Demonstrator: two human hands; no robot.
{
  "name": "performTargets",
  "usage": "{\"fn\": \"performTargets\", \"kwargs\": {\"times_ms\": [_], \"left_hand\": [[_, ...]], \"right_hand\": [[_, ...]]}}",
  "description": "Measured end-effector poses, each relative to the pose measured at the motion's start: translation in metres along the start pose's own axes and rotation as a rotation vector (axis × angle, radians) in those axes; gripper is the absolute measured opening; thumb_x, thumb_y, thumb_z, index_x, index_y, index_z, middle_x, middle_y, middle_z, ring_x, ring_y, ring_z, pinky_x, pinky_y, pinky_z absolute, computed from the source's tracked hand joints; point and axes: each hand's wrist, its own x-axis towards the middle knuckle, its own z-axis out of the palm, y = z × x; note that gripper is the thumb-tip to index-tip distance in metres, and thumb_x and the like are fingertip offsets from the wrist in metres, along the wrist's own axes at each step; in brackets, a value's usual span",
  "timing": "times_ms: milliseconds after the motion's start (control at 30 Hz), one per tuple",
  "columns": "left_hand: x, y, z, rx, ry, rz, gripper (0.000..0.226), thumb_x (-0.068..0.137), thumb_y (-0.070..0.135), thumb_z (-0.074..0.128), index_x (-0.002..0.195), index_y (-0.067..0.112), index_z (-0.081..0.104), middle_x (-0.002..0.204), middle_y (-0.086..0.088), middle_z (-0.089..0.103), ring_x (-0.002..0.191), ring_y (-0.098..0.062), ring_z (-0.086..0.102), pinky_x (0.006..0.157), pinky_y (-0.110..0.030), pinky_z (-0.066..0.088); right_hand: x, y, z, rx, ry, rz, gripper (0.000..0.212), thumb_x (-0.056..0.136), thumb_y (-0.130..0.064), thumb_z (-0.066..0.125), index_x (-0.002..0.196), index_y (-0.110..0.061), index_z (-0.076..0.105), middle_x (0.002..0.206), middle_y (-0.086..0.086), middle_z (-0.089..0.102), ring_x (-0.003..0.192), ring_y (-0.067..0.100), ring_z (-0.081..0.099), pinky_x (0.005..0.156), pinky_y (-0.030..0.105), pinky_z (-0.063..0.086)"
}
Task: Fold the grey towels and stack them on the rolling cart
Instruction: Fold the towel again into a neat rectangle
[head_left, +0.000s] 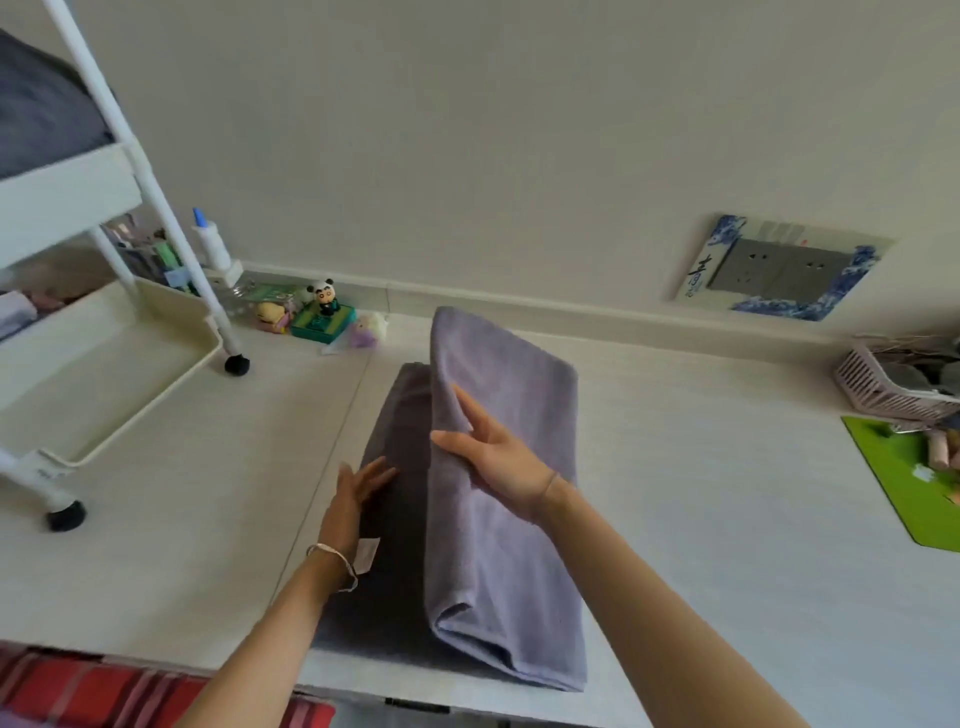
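Hands (498, 452) on towel (509, 545), lengthwise away.

The towel (511, 499) is lilac-grey, its shaded lower layer darker charcoal, with a white label (367, 555). The rolling cart (111, 364) is cream-white on black casters; dark grey cloth (39, 111) fills its top tray. The table (701, 493) is pale off-white. A mat (906, 483) is bright green, a basket (883, 387) pale pink — the socket surround (852, 291) is blue-and-white patterned. Red plaid fabric (104, 691) shows at the bottom.
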Motion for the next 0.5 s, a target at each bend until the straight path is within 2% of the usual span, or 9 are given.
{"fn": "performTargets", "kwargs": {"times_ms": [67,100,133,200,233,333,400,500], "left_hand": [[0.001,0.009,-0.011,-0.218,0.035,-0.074,0.070,0.097,0.053,0.010,0.104,0.014,0.067,0.096,-0.009,0.071,0.104,-0.029,0.056,0.090,-0.035,0.047],[0.004,0.011,-0.015,-0.281,0.030,-0.116,0.072,0.097,0.053,0.009,0.094,0.013,0.069,0.083,-0.009,0.072,0.095,-0.028,0.057,0.082,-0.032,0.049],[0.006,0.011,-0.019,-0.304,0.002,-0.147,0.072,0.097,0.054,0.010,0.095,0.011,0.067,0.079,-0.009,0.073,0.092,-0.026,0.057,0.080,-0.033,0.047],[0.009,0.013,-0.025,-0.268,-0.053,-0.205,0.067,0.096,0.057,0.014,0.107,0.009,0.060,0.092,-0.012,0.071,0.095,-0.026,0.059,0.079,-0.036,0.045],[0.011,0.013,-0.027,-0.217,-0.072,-0.232,0.064,0.097,0.055,0.019,0.111,0.009,0.060,0.100,-0.013,0.069,0.097,-0.027,0.060,0.079,-0.036,0.046],[0.017,0.010,-0.022,-0.066,-0.112,-0.261,0.052,0.098,0.049,0.031,0.109,0.011,0.065,0.106,-0.012,0.068,0.099,-0.025,0.063,0.083,-0.034,0.049],[0.018,0.007,-0.010,0.011,-0.133,-0.256,0.045,0.097,0.044,0.039,0.106,0.010,0.067,0.105,-0.010,0.069,0.098,-0.023,0.064,0.087,-0.034,0.049],[0.019,0.001,0.019,0.137,-0.185,-0.157,0.036,0.097,0.030,0.046,0.115,0.003,0.062,0.114,-0.013,0.067,0.106,-0.025,0.063,0.098,-0.037,0.047]], "right_hand": [[0.020,0.030,0.019,-0.142,0.009,0.027,0.055,0.096,-0.015,0.052,0.141,-0.034,0.027,0.097,0.002,0.063,0.083,0.014,0.062,0.073,0.028,0.055],[0.027,0.048,0.021,-0.277,0.071,0.007,0.053,0.095,-0.017,0.053,0.141,-0.031,0.029,0.104,0.005,0.063,0.088,0.015,0.060,0.079,0.030,0.053],[0.031,0.067,0.017,-0.449,0.163,-0.015,0.048,0.096,-0.019,0.052,0.139,-0.030,0.034,0.113,0.005,0.061,0.098,0.016,0.058,0.089,0.032,0.048],[0.029,0.100,-0.001,-0.791,0.342,-0.027,0.044,0.097,-0.027,0.048,0.140,-0.027,0.038,0.133,0.001,0.051,0.124,0.017,0.046,0.109,0.033,0.032],[0.024,0.114,-0.012,-0.926,0.375,-0.013,0.045,0.099,-0.032,0.042,0.143,-0.027,0.035,0.143,-0.001,0.043,0.134,0.017,0.035,0.115,0.031,0.022],[0.006,0.144,-0.041,-1.244,0.298,0.023,0.060,0.093,-0.055,0.009,0.149,-0.033,0.012,0.158,-0.012,0.009,0.146,0.010,0.002,0.116,0.025,-0.009],[-0.002,0.150,-0.056,-1.348,0.293,0.030,0.070,0.085,-0.065,-0.007,0.148,-0.037,0.003,0.157,-0.014,0.002,0.145,0.008,-0.004,0.114,0.023,-0.014],[-0.018,0.154,-0.087,-1.393,0.335,0.060,0.080,0.076,-0.070,-0.022,0.146,-0.040,0.002,0.157,-0.015,0.004,0.145,0.007,-0.002,0.114,0.023,-0.012]]}}
